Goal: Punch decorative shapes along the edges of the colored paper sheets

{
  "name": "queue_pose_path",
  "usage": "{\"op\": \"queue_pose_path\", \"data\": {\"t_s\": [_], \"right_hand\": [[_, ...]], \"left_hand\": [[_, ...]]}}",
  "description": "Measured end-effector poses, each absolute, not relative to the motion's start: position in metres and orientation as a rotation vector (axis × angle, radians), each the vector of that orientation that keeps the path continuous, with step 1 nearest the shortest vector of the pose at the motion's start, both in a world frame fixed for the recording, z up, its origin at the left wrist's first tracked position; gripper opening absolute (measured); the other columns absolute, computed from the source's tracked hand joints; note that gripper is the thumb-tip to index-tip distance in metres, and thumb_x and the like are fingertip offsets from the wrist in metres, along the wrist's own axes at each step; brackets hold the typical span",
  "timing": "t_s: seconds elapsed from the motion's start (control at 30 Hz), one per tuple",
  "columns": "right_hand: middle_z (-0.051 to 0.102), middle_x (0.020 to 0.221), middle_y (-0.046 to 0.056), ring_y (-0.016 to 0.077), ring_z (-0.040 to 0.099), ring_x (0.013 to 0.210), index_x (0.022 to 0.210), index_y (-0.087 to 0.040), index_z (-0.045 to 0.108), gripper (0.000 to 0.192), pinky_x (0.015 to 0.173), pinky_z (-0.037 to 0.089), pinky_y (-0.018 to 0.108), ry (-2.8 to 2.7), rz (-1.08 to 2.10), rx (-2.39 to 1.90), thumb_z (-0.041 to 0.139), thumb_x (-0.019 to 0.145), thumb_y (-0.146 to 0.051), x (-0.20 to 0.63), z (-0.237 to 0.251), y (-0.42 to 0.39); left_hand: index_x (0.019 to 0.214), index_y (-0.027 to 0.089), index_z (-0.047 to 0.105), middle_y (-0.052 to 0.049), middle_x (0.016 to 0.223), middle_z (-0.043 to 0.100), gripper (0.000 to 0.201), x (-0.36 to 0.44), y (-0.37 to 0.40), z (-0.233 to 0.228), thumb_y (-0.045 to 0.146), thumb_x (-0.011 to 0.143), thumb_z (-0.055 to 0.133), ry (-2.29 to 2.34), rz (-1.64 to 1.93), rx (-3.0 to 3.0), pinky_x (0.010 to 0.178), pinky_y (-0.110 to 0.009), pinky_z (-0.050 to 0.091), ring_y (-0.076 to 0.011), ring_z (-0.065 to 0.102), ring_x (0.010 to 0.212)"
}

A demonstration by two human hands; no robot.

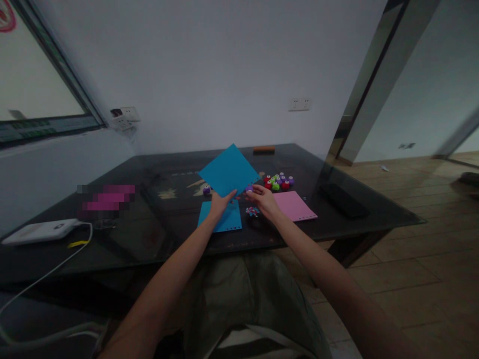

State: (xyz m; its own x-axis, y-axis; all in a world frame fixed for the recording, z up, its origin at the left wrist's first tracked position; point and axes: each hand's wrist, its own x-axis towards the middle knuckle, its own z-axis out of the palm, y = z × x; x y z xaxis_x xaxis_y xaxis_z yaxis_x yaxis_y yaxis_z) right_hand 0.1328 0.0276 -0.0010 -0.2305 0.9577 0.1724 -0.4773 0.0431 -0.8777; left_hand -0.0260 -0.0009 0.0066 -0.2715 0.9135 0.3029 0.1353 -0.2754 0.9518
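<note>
While blue sheet [230,170] is raised: left hand [222,201] grips its near corner, seemingly to leave its face clear.
Purple ball [249,189]: right of that corner, pinched by right hand [264,197], likely for control.

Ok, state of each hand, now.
Left hand: closed, gripping the raised blue sheet near its lower corner.
Right hand: closed, fingertips pinching a small purple ball.

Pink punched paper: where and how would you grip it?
Pinch the pink punched paper at its near right corner, probably best approached from the right: it lies flat, that corner is uncovered, and the right hand overlaps its left side in view.
</note>
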Motion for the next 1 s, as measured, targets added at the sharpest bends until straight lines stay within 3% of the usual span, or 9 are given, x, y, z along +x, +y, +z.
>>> {"op": "queue_pose_path", "data": {"t_s": [0.23, 0.43, 0.8, 1.0], "right_hand": [[0.066, 0.082, 0.001, 0.0168, 0.064, 0.076, 0.084, -0.02, 0.059, 0.042, 0.069, 0.051, 0.03, -1.093, 1.485, -0.65, 0.082, 0.05, -0.029, 0.134, -0.0023, 0.0286], [0.066, 0.083, 0.003, 0.0156, 0.063, 0.072, 0.084, -0.019, 0.06, 0.042, 0.064, 0.05, 0.028, -1.087, 1.476, -0.692, 0.082, 0.051, -0.029, 0.1342, -0.0009, 0.0283], [0.065, 0.082, 0.003, 0.0141, 0.061, 0.07, 0.083, -0.018, 0.06, 0.041, 0.057, 0.046, 0.025, -1.103, 1.473, -0.725, 0.082, 0.051, -0.03, 0.1347, 0.0046, 0.0235], [0.066, 0.082, 0.002, 0.0138, 0.061, 0.069, 0.083, -0.019, 0.058, 0.043, 0.058, 0.047, 0.024, -1.092, 1.472, -0.696, 0.082, 0.051, -0.033, 0.1348, 0.0035, 0.0245]], "left_hand": [[0.095, 0.013, 0.063, -0.012, 0.089, 0.072, 0.034, -0.0276, -0.0001, 0.0051, 0.028, 0.067, 0.072, 1.35, 1.66, 1.391, 0.058, -0.031, 0.053, -0.0246, 0.068, 0.073], [0.102, 0.013, 0.06, -0.013, 0.095, 0.07, 0.041, -0.03, 0.0053, -0.0014, 0.031, 0.067, 0.072, 1.332, 1.635, 1.394, 0.055, -0.031, 0.052, -0.0232, 0.068, 0.066], [0.088, 0.013, 0.062, -0.011, 0.07, 0.071, 0.03, -0.0282, 0.0006, 0.0052, 0.035, 0.07, 0.067, 1.411, 1.593, 1.466, 0.055, -0.031, 0.05, -0.0215, 0.064, 0.055], [0.09, 0.013, 0.061, -0.012, 0.075, 0.071, 0.031, -0.0274, 0.0013, 0.0034, 0.035, 0.069, 0.068, 1.385, 1.604, 1.449, 0.054, -0.031, 0.05, -0.0221, 0.065, 0.059]]}}
